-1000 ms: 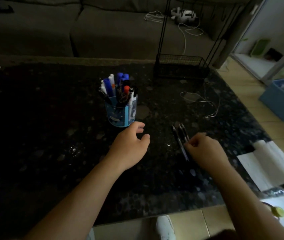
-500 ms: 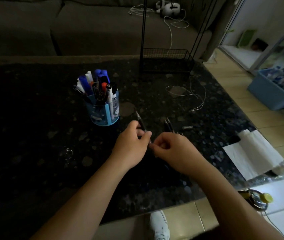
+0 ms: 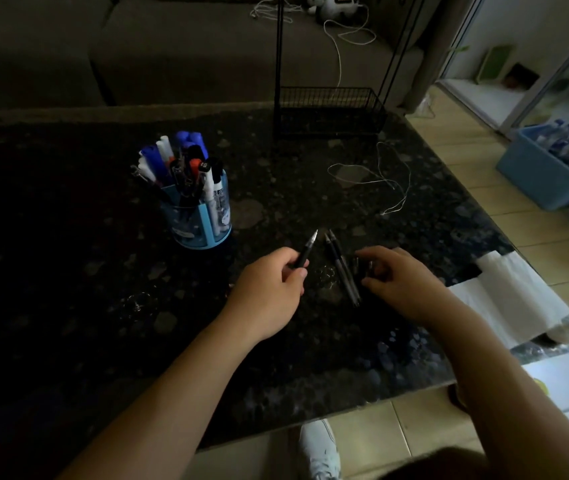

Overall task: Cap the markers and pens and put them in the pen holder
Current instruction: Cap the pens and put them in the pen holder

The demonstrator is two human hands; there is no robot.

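A blue pen holder (image 3: 203, 220), packed with blue, white and black capped markers, stands on the dark stone table (image 3: 68, 271) left of centre. My left hand (image 3: 269, 289) is shut on an uncapped black pen (image 3: 305, 251), whose silver tip points up and away. Two more black pens (image 3: 340, 268) lie side by side on the table between my hands. My right hand (image 3: 404, 282) hovers just right of them. Its fingers and thumb curl around a small dark piece (image 3: 357, 264) that is too dim to make out.
A black wire rack (image 3: 328, 109) stands at the table's far edge, with a loose white string (image 3: 380, 181) in front of it. White paper (image 3: 505, 299) lies at the right corner. A blue bin (image 3: 546, 171) sits on the floor, and a sofa is behind the table.
My right hand passed a pen to my left hand, which now holds it alone. The right hand has moved back right, to beside the two lying pens.
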